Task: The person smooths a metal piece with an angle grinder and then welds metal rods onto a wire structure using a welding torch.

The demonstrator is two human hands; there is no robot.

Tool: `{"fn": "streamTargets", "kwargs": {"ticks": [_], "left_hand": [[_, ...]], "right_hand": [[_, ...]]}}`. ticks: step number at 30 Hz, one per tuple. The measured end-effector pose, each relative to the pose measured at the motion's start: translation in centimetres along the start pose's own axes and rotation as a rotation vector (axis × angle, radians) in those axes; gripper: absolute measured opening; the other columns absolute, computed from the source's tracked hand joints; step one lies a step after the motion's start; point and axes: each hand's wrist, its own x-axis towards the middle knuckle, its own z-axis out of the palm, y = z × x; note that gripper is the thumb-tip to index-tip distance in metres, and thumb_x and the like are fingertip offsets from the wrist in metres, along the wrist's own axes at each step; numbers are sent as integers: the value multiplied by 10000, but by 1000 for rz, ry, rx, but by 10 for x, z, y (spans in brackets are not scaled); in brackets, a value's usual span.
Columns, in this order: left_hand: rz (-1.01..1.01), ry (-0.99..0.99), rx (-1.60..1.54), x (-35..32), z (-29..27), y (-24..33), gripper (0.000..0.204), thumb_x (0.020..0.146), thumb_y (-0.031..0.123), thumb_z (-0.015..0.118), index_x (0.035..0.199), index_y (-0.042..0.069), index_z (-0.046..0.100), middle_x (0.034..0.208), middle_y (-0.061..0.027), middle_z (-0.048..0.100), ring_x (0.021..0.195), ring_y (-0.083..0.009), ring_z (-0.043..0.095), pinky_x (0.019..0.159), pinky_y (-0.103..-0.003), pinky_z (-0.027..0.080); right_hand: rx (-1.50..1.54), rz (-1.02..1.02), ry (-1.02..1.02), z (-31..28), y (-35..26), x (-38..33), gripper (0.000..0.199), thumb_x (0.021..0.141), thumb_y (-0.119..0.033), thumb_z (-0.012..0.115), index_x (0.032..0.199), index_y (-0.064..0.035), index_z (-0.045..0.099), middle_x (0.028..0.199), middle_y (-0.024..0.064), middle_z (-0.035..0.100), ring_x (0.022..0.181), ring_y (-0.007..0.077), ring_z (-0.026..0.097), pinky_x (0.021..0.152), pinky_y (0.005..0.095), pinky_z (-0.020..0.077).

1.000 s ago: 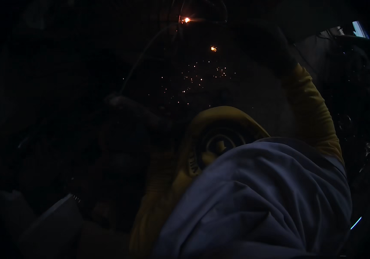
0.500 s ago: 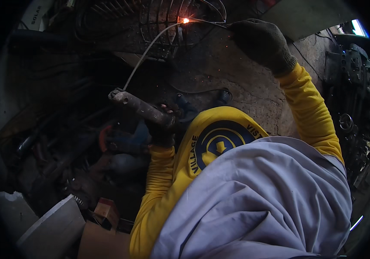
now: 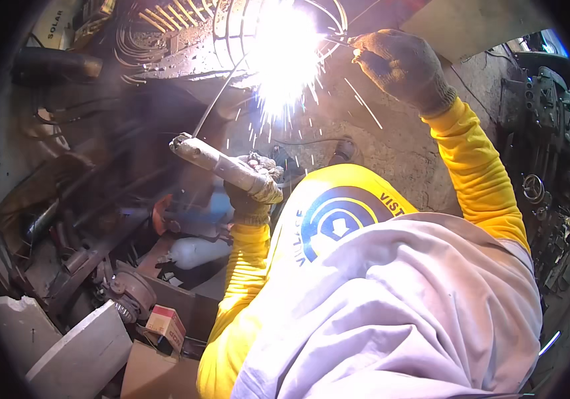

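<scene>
My left hand (image 3: 250, 203), gloved, is wrapped round a welding electrode holder (image 3: 215, 161). A thin welding electrode (image 3: 213, 105) runs up from its jaw to a blinding white arc, which hides the electrode's tip and the weld spot. Sparks fall below the glare. Curved bars of a wire metal frame (image 3: 237, 34) show left of the arc. My right hand (image 3: 401, 70), in a brown knit glove, is closed on the end of a thin metal rod (image 3: 337, 40) at the frame's right side.
Flat sheet (image 3: 477, 26) lies at upper right, machinery (image 3: 554, 120) along the right edge. On the left are a white bottle-like object (image 3: 195, 253), a small red-and-white box (image 3: 165, 326), a cardboard box (image 3: 155, 372) and pale boards (image 3: 82, 349).
The small orange glow at the electrode's tip has become a large white arc with showering sparks, lighting the whole scene. Both hands stay nearly in place.
</scene>
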Motion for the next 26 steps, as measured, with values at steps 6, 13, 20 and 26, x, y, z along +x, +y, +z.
{"fn": "streamTargets", "kwargs": {"ticks": [6,13,20,26], "left_hand": [[116,70,207,-6,-11,6,347,920,371,553,979,29,579,909,-112,576,834,-239,575,818,-412,454],[260,-85,627,-39,-59,33,380,987,379,439,1229,88,412,1196,-109,454,1092,-256,472,992,-450,335],[322,-325,912,-54,-89,45,495,1054,388,325,1480,147,245,1483,-107,332,1350,-273,370,1167,-488,217],[45,-707,579,-40,-82,49,594,1053,448,339,1567,226,143,1617,-91,155,1474,-281,237,1223,-530,121]], "right_hand": [[-22,54,-53,-1,-3,4,111,861,-126,709,944,-66,664,882,114,705,772,299,687,673,353,552],[456,285,-82,31,43,-34,151,845,-158,711,976,-87,680,886,88,690,785,275,678,696,342,566],[45,20,-96,9,21,-13,235,808,-84,711,1041,-59,694,956,61,713,821,233,689,725,308,565],[22,56,-153,-5,4,-2,259,845,-80,702,1104,-84,700,958,73,725,851,172,703,775,297,571]]}}
